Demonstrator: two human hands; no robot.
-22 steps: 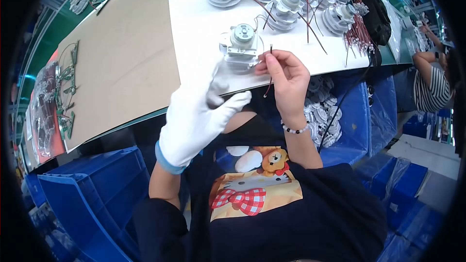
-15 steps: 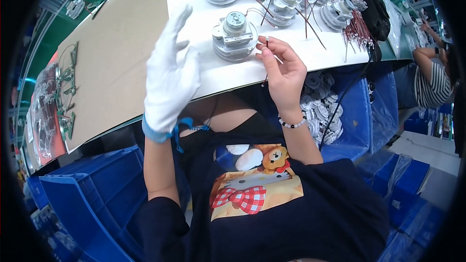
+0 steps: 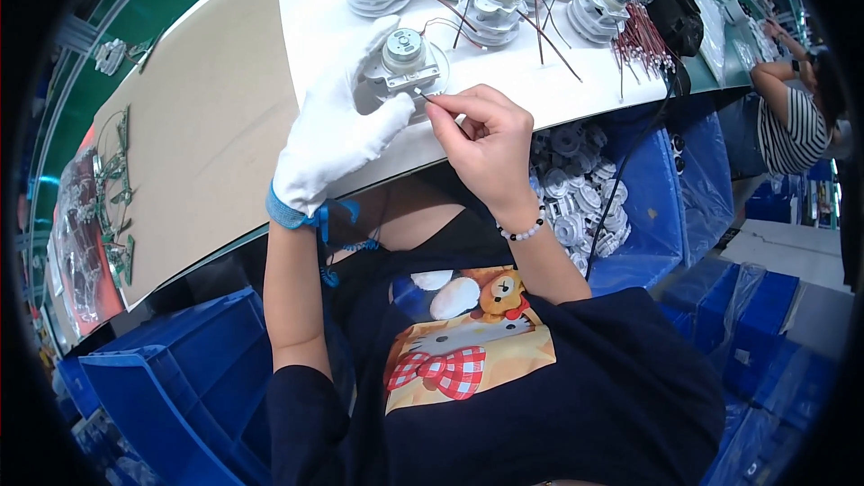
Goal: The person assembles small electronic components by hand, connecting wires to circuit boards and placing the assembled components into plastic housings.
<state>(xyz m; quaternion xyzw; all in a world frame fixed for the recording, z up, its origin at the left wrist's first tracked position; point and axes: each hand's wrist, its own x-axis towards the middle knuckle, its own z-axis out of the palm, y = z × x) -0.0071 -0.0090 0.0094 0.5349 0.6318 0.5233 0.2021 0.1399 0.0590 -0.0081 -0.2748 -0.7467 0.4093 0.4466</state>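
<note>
A white motor assembly (image 3: pixel 404 56), with a round silver motor on top of a pale plastic base, stands upright at the table's near edge. My left hand (image 3: pixel 335 130), in a white glove with a blue wrist strap, wraps round its left side, thumb in front and fingers behind. My bare right hand (image 3: pixel 490 139) pinches a thin dark wire between thumb and forefinger. The small white connector (image 3: pixel 418 93) at the wire's end is at the front of the assembly, below the motor. Whether it sits in a socket I cannot tell.
Several similar motor assemblies (image 3: pixel 493 7) with red-brown wires stand farther back. A wire bundle (image 3: pixel 643 36) lies to their right beside a black bag (image 3: pixel 677 13). Brown board (image 3: pixel 207 126) covers the table's left. Blue bins hold white plastic parts (image 3: pixel 580 193). Another person (image 3: pixel 792 117) is at far right.
My left hand has moved from beside the motor assembly to a grip on it. My right hand has brought the wire's connector leftward to the assembly's front. The view has shifted slightly.
</note>
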